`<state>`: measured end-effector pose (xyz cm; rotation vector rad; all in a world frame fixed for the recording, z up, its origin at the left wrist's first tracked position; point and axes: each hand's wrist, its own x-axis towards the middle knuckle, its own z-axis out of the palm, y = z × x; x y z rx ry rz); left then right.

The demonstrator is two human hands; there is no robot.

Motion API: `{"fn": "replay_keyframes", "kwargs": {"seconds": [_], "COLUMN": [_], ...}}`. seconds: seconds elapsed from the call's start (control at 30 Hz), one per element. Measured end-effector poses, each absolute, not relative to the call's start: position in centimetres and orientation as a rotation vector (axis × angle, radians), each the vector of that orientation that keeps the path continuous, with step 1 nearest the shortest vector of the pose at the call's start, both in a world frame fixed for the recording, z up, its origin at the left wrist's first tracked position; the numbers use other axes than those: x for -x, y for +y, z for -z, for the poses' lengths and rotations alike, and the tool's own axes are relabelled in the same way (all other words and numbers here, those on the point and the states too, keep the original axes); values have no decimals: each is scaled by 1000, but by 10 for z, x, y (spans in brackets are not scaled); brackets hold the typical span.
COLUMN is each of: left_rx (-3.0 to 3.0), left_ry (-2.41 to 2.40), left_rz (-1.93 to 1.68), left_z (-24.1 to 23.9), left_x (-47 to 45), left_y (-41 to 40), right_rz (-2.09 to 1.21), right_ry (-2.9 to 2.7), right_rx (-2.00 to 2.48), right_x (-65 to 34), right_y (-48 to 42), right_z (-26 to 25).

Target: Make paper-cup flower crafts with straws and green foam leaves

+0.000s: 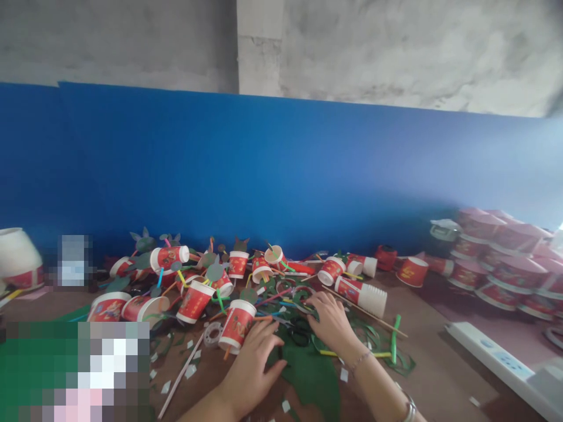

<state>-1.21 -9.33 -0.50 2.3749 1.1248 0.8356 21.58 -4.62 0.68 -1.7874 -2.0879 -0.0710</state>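
Observation:
My left hand is low over the table with its thumb and fingers apart. Its fingertips are beside a red paper cup that has an orange straw; whether they touch it I cannot tell. My right hand is stretched forward, fingers extended and nothing visible in its grasp. Its fingertips are nearest a ring-shaped roll, partly hidden by the hand. Between the hands lie dark-handled scissors and a sheet of green paper. A clear tape roll is left of the near cup.
Red cups with straws and paper pieces crowd the back. A stack of cups lies on its side beside a thin stick. A white power strip and piled red tubs are at right. A blue panel stands behind.

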Motion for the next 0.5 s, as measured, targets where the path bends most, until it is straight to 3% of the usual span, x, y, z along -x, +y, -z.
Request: {"fn": "replay_keyframes", "kwargs": {"seconds": [0.5], "left_rx": [-2232], "left_ry": [1044], "left_rz": [-828], "left_z": [5], "left_x": [11], "left_y": [-98], "right_rz": [32], "right_ry": [-1965], "right_rx": [1698], "right_x": [-219], "right_y": [-41], "right_z": [-6]}}
